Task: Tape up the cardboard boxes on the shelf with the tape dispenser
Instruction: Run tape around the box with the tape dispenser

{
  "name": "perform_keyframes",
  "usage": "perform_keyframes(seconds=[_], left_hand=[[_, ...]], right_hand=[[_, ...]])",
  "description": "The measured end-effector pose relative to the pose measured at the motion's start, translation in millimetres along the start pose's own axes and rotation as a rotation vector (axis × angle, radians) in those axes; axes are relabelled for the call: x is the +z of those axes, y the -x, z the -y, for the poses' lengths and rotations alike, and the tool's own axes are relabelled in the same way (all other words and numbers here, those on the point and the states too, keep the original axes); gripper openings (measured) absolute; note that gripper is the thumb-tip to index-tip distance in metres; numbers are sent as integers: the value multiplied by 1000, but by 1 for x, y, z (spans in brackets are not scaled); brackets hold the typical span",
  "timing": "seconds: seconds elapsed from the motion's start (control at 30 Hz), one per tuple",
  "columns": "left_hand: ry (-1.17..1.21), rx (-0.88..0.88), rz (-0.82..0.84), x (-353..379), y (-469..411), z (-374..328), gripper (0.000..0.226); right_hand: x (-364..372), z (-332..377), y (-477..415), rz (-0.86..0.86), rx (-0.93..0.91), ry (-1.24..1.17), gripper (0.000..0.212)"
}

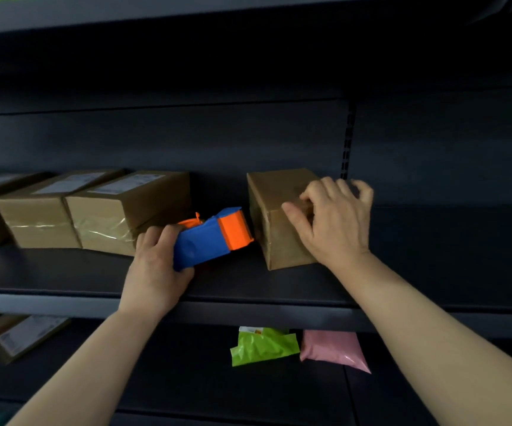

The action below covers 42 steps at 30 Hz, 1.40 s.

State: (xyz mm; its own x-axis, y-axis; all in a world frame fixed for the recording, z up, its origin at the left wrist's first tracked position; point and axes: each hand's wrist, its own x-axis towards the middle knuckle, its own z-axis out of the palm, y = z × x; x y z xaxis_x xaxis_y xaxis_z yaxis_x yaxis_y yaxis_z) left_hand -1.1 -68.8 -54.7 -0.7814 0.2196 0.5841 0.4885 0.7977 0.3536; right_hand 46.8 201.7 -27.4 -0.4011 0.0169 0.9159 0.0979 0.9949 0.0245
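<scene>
Head view: dark metal shelf (64, 272) carries a plain cardboard box (279, 241) that stands alone, its narrow end toward the camera. The right hand (331, 219) lies over the near top corner of the box, fingers (325, 187) bent across the top toward its right edge and thumb pressed on the near face, so it grips the box. Just left of the box, the left hand (156, 265) holds a blue and orange tape dispenser (211, 238), fingers wrapped round the blue handle. The orange head points at the box's lower left edge, very near it; whether they touch cannot be told. Farther left of the box, a row of taped boxes (119, 216) sits on the same shelf, with white labels on top and clear tape shining across their fronts. Below the box, on the lower shelf, a green pouch (263, 345) and a pink pouch (331, 348) lie side by side. Far down to the box's left lie more labelled boxes (24, 336).
</scene>
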Motion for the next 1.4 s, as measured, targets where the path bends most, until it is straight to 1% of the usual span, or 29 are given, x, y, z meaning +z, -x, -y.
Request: perform_keyframes(seconds=[0.07, 0.2, 0.3, 0.4, 0.47, 0.57, 0.63, 0.7, 0.77, 0.83, 0.87, 0.93, 1.1, 1.17, 1.23, 1.27, 1.3, 1.37, 1.4], left_hand=[[3, 2, 1, 0, -1, 1, 62], [8, 4, -7, 1, 0, 1, 63], [17, 19, -17, 2, 0, 3, 64], [19, 21, -7, 2, -1, 5, 65], [21, 22, -7, 1, 0, 4, 66], [24, 31, -11, 1, -1, 4, 65], [23, 30, -9, 1, -2, 4, 64], [26, 28, -8, 2, -2, 4, 65], [28, 28, -12, 2, -2, 5, 65], [30, 37, -18, 3, -2, 6, 65], [30, 41, -19, 4, -2, 6, 66], [32, 40, -20, 4, -2, 6, 67], [32, 45, -21, 3, -1, 6, 65], [20, 44, -10, 3, -2, 6, 64], [21, 40, -8, 3, -2, 5, 64], [23, 34, -7, 3, -2, 5, 65], [25, 32, -7, 3, -2, 5, 66], [30, 38, -6, 3, -2, 5, 66], [32, 40, -5, 3, -2, 5, 66]], right_hand=[[-4, 6, -1, 18, -72, -12, 59], [13, 31, -9, -45, -156, -60, 48], [29, 39, -7, -106, -92, -51, 43], [30, 41, -7, -59, -41, -36, 42], [24, 41, -10, -13, -48, -95, 46], [12, 25, -7, 137, -89, -224, 56], [6, 4, 1, 204, -71, -164, 66], [0, -14, 10, 264, 45, -138, 81], [-4, -24, 16, 311, 210, -278, 91], [-4, -25, 17, 313, 339, -508, 89], [-3, -25, 17, 304, 369, -569, 87], [-1, -26, 16, 301, 379, -582, 83], [-14, -48, 9, 449, 314, -658, 65], [-17, -51, 7, 483, 298, -689, 63], [-24, -49, 2, 579, 322, -664, 64], [-28, -45, -1, 633, 323, -587, 64], [-33, -37, -7, 644, 305, -472, 64], [-40, -7, -22, 538, 207, -282, 61], [-40, 12, -31, 507, 150, -246, 62]])
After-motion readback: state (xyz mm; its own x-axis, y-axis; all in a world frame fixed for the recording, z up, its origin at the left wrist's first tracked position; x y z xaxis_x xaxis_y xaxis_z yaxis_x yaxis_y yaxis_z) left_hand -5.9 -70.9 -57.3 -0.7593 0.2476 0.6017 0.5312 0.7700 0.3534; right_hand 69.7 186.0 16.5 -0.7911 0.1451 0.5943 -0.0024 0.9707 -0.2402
